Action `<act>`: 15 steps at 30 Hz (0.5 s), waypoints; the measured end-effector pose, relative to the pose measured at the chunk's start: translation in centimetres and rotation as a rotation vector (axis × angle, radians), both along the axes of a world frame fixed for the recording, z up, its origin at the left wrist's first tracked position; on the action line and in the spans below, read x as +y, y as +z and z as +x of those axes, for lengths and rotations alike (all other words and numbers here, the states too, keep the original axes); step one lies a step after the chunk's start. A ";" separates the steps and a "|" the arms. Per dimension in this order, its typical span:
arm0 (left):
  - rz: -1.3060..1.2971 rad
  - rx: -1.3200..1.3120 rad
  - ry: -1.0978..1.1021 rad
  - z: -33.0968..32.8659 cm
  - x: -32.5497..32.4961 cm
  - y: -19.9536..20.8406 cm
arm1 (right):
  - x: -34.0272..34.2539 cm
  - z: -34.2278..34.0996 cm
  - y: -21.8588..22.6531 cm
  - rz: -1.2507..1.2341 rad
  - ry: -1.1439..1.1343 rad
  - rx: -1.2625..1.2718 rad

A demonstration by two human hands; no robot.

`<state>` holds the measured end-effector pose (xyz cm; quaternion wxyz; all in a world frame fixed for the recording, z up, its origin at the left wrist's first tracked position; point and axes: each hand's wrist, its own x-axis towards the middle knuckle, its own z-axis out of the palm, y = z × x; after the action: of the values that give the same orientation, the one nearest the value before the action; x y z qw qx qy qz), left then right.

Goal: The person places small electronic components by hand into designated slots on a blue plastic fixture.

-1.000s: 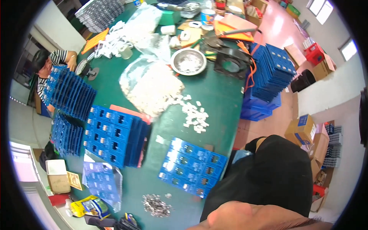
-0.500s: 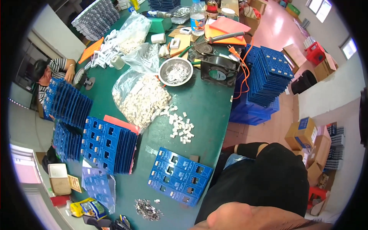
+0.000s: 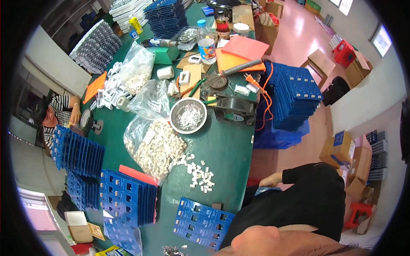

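Neither hand shows over the bench (image 3: 230, 149). Only the person's black top and a strip of bare forearm at the bench's near right edge are visible, so I cannot tell whether the fingers are spread, closed or holding anything.

The things nearest that forearm lie along the near edge. A flat blue tray (image 3: 204, 224) with small parts seated in its pockets rests at the near edge. A scatter of loose white parts (image 3: 200, 174) lies between the tray and the middle of the bench. The scatter spills from the mouth of a clear bag of white parts (image 3: 154, 147), which lies toward the left edge. A metal bowl (image 3: 188, 115) of shiny bits stands just beyond the bag, and a black fan housing (image 3: 234, 109) sits beside it near the right edge. Upright stacks of blue trays (image 3: 128, 194) stand along the near left edge.

As I judge it, this is a pause between picks: the tray looks partly filled and nothing is being held over it. Any further pick calls for a hand to come up over the near edge to the loose white parts, taking one piece alone without sweeping its neighbours. Another person (image 3: 55, 113) sits at the far left edge.
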<state>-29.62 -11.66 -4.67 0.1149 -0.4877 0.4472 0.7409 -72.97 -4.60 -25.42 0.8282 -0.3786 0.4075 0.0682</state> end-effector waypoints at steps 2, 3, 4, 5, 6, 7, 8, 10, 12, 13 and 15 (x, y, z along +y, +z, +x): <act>0.002 0.001 0.015 -0.4 0.2 1.4 | -1.5 -0.6 1.1 0.020 0.075 0.003; 0.020 -0.004 0.036 -0.3 1.3 2.2 | -2.8 1.1 1.8 0.046 0.125 -0.002; 0.041 -0.013 0.062 -0.2 2.6 3.0 | -2.7 1.1 2.2 0.076 0.181 -0.010; 0.081 -0.029 0.071 0.7 4.8 4.5 | -1.5 -0.2 0.3 -0.101 0.253 -0.135; 0.113 -0.053 0.105 1.7 7.2 6.1 | -1.8 -1.3 2.5 -0.257 0.307 -0.036; 0.132 -0.072 0.142 2.3 8.7 7.4 | -3.9 -1.6 5.8 -0.261 0.644 -0.033; 0.143 -0.094 0.178 2.2 9.8 8.9 | -7.7 -0.2 12.0 -0.360 1.036 -0.184; 0.161 -0.112 0.233 2.1 11.8 11.6 | -10.4 -0.7 22.3 -0.554 0.906 -0.114; 0.171 -0.139 0.291 1.4 13.8 14.2 | -14.1 0.2 33.4 -1.117 0.643 -0.172; 0.175 -0.150 0.331 0.6 15.0 15.3 | -15.6 -0.1 36.5 -1.361 0.527 -0.218; 0.147 -0.109 0.401 -1.1 18.8 17.9 | -13.7 1.1 43.7 -1.794 0.103 -0.056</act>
<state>-30.74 7.12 13.21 0.0246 -0.5964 0.2793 0.7521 -71.82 -18.29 18.26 0.2269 -0.9024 0.2698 -0.2477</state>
